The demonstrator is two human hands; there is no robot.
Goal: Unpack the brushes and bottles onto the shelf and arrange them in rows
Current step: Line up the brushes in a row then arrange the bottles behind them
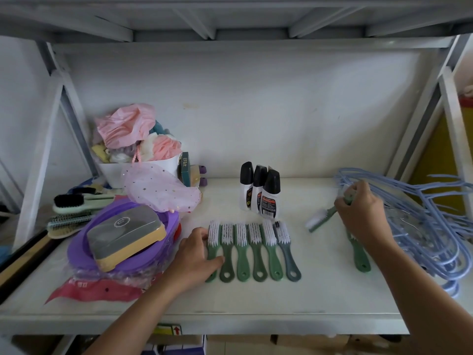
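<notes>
Brushes (253, 249) green-handled, white-bristled, in a row, left fingers (201, 232) resting on one, right fingers (363, 190) gripping loose brush (320, 219)

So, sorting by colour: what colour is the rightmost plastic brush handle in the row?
Grey-blue plastic handle, best in the head view.

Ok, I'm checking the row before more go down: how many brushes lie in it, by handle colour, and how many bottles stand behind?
Green-handled brushes: 5
Grey-handled brushes: 1
Bottles: 3
Total: 9
Left out: the loose brushes at the right hand, partly hidden.
</notes>
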